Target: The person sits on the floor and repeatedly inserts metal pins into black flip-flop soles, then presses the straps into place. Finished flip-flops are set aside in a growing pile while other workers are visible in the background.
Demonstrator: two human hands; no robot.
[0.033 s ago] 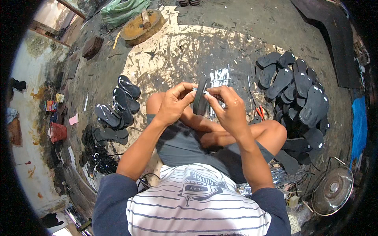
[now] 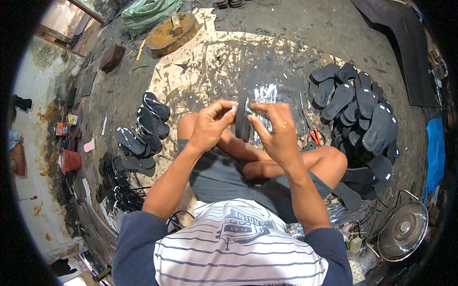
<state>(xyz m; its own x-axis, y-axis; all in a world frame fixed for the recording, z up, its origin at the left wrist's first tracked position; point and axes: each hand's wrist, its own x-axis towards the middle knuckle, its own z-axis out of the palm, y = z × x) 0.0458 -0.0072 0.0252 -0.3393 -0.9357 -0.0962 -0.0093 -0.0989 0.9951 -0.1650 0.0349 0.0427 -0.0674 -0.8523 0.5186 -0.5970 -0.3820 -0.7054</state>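
A black flip-flop sole (image 2: 242,125) stands on edge between my hands, above my crossed legs. My left hand (image 2: 210,123) is closed at its left face, thumb and forefinger pinching a small silvery strap end. On the other face, my right hand (image 2: 274,126) pinches a shiny silver strap (image 2: 247,106) close against the sole. Where the strap meets the sole is partly hidden by my fingertips. Just beyond my right hand, a bundle of silver straps (image 2: 266,93) lies on the floor sheet. Red-handled pliers (image 2: 315,137) rest near my right knee.
Black soles (image 2: 339,100) are heaped at the right. Flip-flops with silver straps (image 2: 153,106) lie at the left. A round yellowish block (image 2: 164,40) sits at the far left, near a green sack (image 2: 148,15). A fan (image 2: 403,230) stands at the lower right, a red basket (image 2: 70,161) by the left wall.
The sole has turned slightly between my hands, and more of the silver strap shows on its right face. Both hands stay nearly in place.
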